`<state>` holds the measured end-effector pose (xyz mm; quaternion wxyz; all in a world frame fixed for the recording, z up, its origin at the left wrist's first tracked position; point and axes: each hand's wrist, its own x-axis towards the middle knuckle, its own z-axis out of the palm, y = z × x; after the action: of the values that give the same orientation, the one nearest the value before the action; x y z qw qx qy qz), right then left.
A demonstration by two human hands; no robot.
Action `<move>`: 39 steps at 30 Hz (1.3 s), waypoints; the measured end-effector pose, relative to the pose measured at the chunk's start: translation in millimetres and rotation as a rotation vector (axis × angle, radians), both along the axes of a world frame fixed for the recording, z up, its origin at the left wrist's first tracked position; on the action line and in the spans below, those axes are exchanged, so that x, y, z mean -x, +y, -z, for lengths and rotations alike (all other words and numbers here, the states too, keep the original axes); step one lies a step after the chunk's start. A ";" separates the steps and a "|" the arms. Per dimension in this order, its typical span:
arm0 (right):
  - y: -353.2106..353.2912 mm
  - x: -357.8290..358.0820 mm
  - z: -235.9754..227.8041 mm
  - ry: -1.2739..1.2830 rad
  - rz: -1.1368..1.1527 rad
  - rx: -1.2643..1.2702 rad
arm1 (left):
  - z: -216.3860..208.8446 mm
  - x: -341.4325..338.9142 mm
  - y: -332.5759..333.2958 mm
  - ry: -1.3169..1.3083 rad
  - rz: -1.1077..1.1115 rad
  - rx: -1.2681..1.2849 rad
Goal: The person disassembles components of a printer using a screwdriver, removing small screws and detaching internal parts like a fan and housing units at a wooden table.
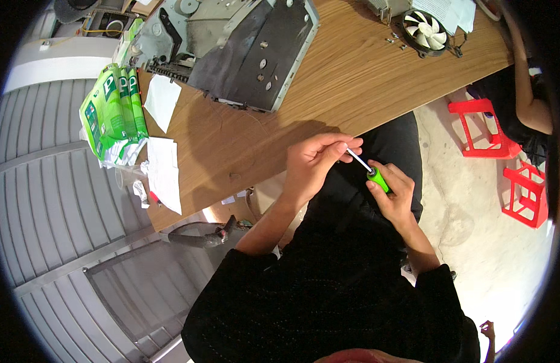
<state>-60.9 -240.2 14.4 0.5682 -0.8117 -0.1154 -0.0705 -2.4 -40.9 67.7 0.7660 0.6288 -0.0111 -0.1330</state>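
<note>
My right hand is wrapped round the green and black handle of a screwdriver, above my lap by the table's near edge. The metal shaft slants up and left toward my left hand. Thumb and fingers of that hand are pinched together at the shaft's tip. Whether a small part sits between those fingertips is hidden. On the table beyond my hands lies a large grey and black metal housing, its panel pierced by several holes.
A black fan with white blades lies at the far right beside some loose screws. Green plastic packs and white paper sheets are at the left. Red stools stand on the floor near another person's arm.
</note>
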 end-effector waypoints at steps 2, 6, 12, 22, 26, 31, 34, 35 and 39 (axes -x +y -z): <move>1.7 0.2 -0.8 0.021 0.002 0.006 | -0.5 -0.7 -3.4 -0.020 -0.023 -0.012; 6.7 -4.2 -7.8 0.066 0.031 -0.016 | -5.0 -6.7 -9.9 -0.039 -0.042 0.047; 2.4 -8.0 -3.6 0.068 0.048 -0.037 | 0.4 -5.1 -8.4 -0.083 0.008 -0.026; 2.1 -12.3 12.7 0.126 0.033 -0.024 | -29.8 -41.0 38.4 -0.976 -0.388 -0.981; -0.3 -14.5 12.0 0.122 0.032 -0.048 | -57.3 -60.8 58.3 -1.118 -0.792 -0.861; -0.2 -15.1 11.9 0.132 0.022 -0.070 | -62.2 -69.2 72.9 -1.124 -0.909 -0.926; -2.3 -14.1 12.5 0.122 0.015 -0.073 | -58.5 -62.4 107.8 -1.029 -0.800 -1.057; -5.2 -13.1 14.2 0.126 0.025 -0.062 | -58.2 -60.5 120.1 -1.050 -0.677 -1.187; -3.6 -12.9 15.9 0.117 0.032 -0.052 | -60.1 -59.5 145.6 -1.083 -0.365 -1.418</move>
<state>-47.9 -243.8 -1.5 0.5938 -0.8010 -0.0672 -0.0352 57.1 104.7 127.8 0.0988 0.9209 -0.1855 0.3282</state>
